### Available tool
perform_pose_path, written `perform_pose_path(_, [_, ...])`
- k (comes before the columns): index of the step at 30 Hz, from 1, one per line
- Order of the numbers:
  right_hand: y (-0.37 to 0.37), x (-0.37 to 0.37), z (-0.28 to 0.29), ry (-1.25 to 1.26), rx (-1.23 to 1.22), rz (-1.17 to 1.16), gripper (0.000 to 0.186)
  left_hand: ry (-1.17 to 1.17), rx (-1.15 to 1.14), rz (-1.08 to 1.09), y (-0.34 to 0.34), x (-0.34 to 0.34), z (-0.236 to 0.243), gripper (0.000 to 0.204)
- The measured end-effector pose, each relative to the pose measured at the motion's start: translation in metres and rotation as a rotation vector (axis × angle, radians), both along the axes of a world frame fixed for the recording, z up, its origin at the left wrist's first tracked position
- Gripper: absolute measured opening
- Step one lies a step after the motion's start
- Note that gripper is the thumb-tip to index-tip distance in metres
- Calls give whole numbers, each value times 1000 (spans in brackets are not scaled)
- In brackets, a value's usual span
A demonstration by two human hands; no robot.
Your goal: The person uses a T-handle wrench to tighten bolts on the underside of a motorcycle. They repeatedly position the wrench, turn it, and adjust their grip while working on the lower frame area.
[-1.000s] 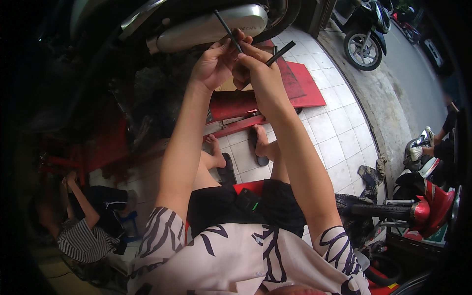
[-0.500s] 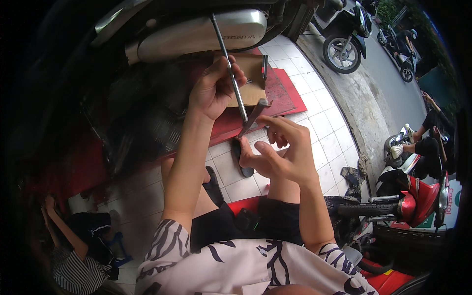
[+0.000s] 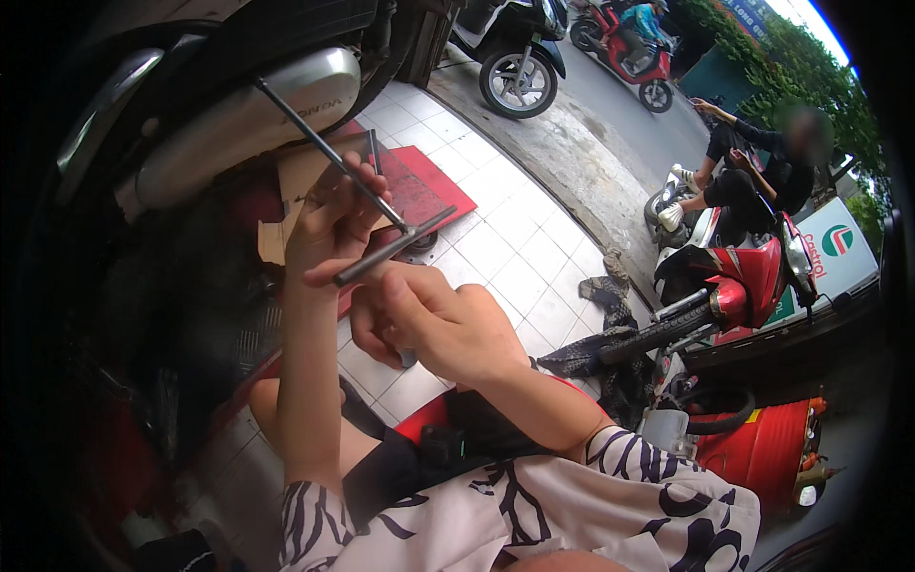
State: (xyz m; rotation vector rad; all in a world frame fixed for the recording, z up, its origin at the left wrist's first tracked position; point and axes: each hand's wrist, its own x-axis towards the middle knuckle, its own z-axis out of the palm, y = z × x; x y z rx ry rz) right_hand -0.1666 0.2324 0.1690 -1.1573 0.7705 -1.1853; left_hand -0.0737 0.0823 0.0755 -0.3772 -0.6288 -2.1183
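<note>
A long metal T-handle wrench [image 3: 303, 128] slants across the view, its far tip at the upper edge of the silver engine cover [image 3: 291, 95] of a motorbike. Whether the tip sits on a bolt, I cannot tell. My left hand [image 3: 329, 214] wraps its fingers loosely around the shaft, just short of the crossbar. Close to the bar's near end is my right hand [image 3: 443, 324]. Its index finger stretches out beside the bar, seemingly touching it, while the other fingers curl with nothing seen in them.
Under the motorbike lie a red platform [image 3: 429, 186] and a cardboard piece [image 3: 295, 176]. White floor tiles [image 3: 515, 224] run toward the street. On the right are a red motorbike [image 3: 739, 276], a seated person [image 3: 762, 172], a dark patterned cloth [image 3: 605, 296] and a red drum [image 3: 753, 448].
My view has swung to the right. The wrench's crossbar has turned around its shaft. My right hand has come in closer to the bar, while the left keeps its hold on the shaft.
</note>
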Motion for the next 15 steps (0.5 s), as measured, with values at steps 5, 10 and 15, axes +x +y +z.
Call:
perform_pose_path(5, [13,-25,-6,715,-331,-503,62,-155,37,102,12,4,10,19])
perform_pose_path(10, [11,-33,-44,994,-254,-228,60,-134,54,128,15,9,16,21])
perform_pose_path(15, [11,-19,-25,903,-429,-104,75,-274,99,253,20,11,19,22])
